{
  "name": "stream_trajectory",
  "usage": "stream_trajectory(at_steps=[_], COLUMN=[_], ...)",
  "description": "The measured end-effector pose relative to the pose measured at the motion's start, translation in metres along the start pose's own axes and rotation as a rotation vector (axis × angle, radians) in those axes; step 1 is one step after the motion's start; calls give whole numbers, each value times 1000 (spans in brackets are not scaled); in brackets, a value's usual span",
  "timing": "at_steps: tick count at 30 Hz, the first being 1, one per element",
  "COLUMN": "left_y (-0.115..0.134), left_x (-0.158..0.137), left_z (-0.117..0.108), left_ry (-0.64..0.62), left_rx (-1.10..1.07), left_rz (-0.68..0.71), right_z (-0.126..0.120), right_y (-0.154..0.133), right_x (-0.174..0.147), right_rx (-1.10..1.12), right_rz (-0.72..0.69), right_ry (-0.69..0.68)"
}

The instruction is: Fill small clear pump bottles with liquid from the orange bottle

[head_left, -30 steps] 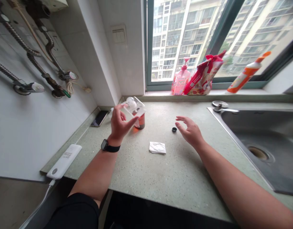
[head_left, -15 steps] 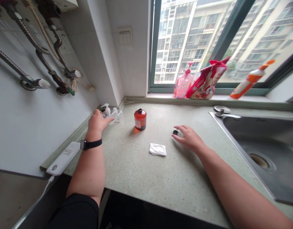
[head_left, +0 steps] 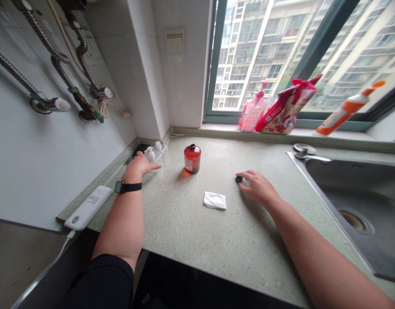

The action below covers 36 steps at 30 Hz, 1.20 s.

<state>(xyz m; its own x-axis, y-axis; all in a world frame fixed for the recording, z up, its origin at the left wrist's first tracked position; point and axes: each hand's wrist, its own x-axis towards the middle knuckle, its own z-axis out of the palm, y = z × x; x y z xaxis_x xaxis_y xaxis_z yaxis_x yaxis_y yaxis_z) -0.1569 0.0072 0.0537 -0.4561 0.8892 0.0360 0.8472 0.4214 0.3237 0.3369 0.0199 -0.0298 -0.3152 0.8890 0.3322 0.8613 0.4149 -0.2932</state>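
Note:
My left hand (head_left: 137,167), wearing a dark watch, is at the counter's left side with its thumb stretched out to the right. Its other fingers are partly hidden. Just beyond it stand small white pump-top bottles (head_left: 151,154) by a clear plastic tray (head_left: 164,153). My right hand (head_left: 257,185) has its index finger and thumb closed around a small black cap (head_left: 239,179) on the counter. Between the hands stands an uncapped amber bottle (head_left: 192,159) with a white label and dark liquid low inside. A folded white tissue (head_left: 215,200) lies nearer to me.
A steel sink (head_left: 371,193) with a tap (head_left: 315,158) is set into the counter on the right. A white power strip (head_left: 88,207) lies along the left edge. On the sill stand a pink pump bottle (head_left: 253,112), a red bag (head_left: 287,109) and an orange-white bottle (head_left: 345,111).
My right thumb and index finger have drawn in closer on the black cap. The left hand has shifted slightly right beside the pump bottles. The view has shifted a little.

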Motion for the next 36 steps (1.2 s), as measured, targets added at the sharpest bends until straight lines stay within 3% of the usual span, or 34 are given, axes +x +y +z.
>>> stream_trajectory(at_steps=[5, 8, 10, 14, 16, 18, 21, 26, 32, 36], left_y=[8, 8, 7, 17, 33, 53, 82, 105, 107, 108], left_x=[-6, -11, -15, -24, -29, -35, -43, -45, -45, -52], left_z=[-3, -10, -18, -31, -24, -6, 36, 86, 94, 90], left_ry=[-80, -10, 141, 749, 854, 777, 473, 97, -14, -24], left_rx=[20, -37, -69, -275, -410, -522, -625, -707, -785, -765], left_rz=[-41, -42, -31, 211, 368, 538, 731, 636, 552, 604], right_z=[0, -1, -3, -7, -8, -9, -11, -14, -15, -17], right_y=[-2, -4, -6, -14, -18, -22, -27, -30, -36, -43], right_x=[0, 1, 2, 3, 4, 4, 4, 3, 3, 3], right_rx=[-3, 22, 53, 113, 135, 153, 175, 223, 275, 366], right_rz=[-7, -10, 5, 15, -3, -22, -40, -54, -20, -4], right_ry=[11, 16, 38, 86, 92, 97, 102, 108, 134, 147])
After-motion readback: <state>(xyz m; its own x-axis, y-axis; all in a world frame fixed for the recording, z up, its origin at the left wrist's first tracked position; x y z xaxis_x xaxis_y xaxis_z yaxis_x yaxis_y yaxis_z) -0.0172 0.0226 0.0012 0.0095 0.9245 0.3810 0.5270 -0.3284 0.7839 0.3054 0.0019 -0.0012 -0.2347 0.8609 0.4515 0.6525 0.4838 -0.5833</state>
